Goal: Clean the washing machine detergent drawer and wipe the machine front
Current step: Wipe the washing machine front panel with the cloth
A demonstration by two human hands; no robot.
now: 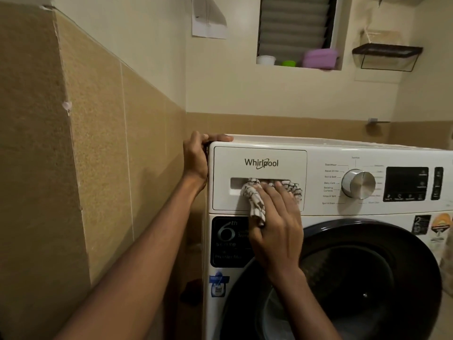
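Observation:
A white front-loading washing machine (343, 212) fills the lower right. Its detergent drawer (259, 158) sits shut at the top left of the front panel, with a recessed handle slot. My right hand (277, 229) presses a white cloth with dark checks (255, 202) against that handle slot and the drawer face. My left hand (196, 158) grips the machine's top left corner, fingers over the top edge, thumb side down the side.
A tan tiled wall (98, 155) stands close on the left of the machine. A silver dial (359, 184) and dark display (407, 184) lie right of the drawer. The dark round door (367, 278) is below. A wall niche holds a purple container (320, 58).

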